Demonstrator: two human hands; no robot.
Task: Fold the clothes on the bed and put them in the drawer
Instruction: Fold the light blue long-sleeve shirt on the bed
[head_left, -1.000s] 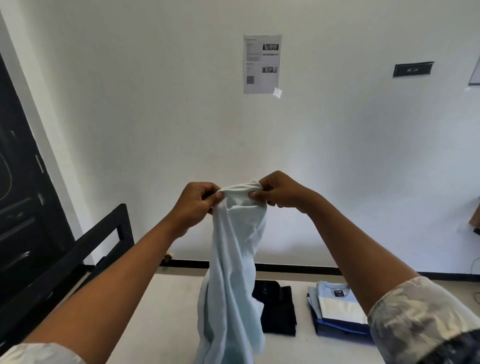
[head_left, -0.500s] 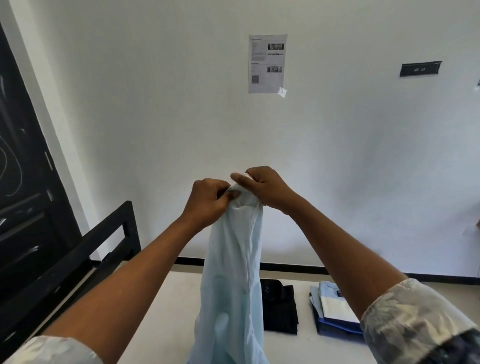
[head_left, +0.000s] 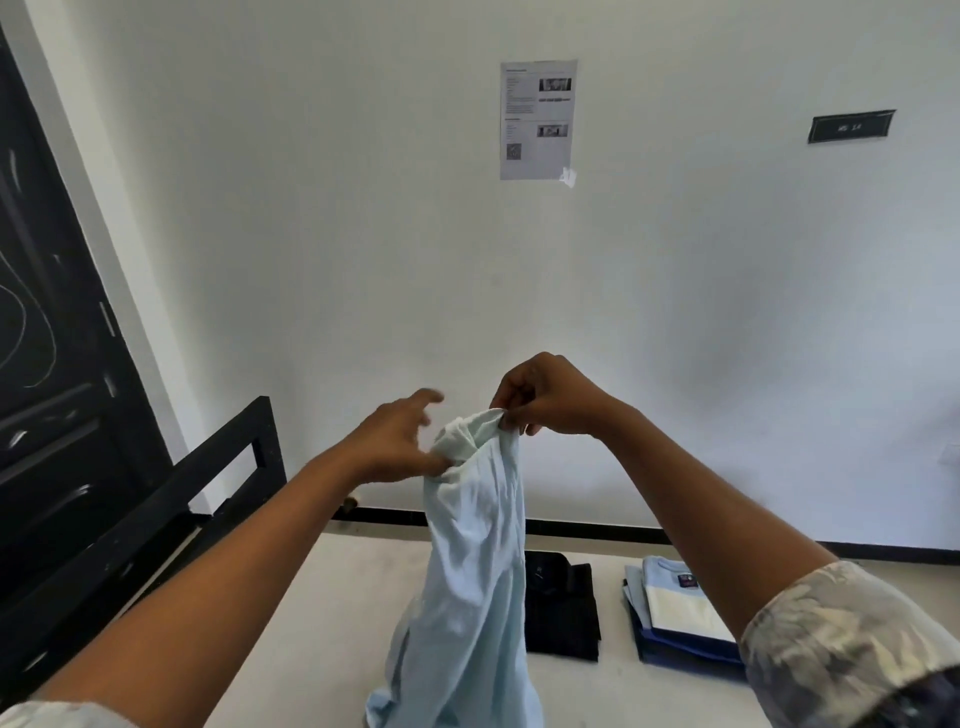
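1. Above the near middle of the bed, in the head view, a pale blue soft cotton garment (head_left: 472, 571) hangs lengthwise. Its lower end bunches on the cream mattress of the bed (head_left: 322, 613).
2. The right hand (head_left: 550, 397) has its grip pinching the garment's top edge between fingertips and thumb. Held high like this, the cloth's own weight likely pulls it straight for folding.
3. The left hand (head_left: 395, 441) is just left of that edge with its grip spread and fingers extended. Its thumb side touches a fold of the cloth. It looks blurred, and I judge it is reaching for a fresh hold on the hem or a corner.
4. On the far right of the bed lie a folded black garment (head_left: 563, 608) and, well apart from it, a folded stack of blue and white shirts (head_left: 675, 613). They are probably parked there so the near mattress is left for folding.
5. A black metal bed frame (head_left: 218, 467) runs along the left. A printed paper notice (head_left: 537, 119) hangs on the white wall.
6. No drawer is in view, so the putting-away step seems some way off.
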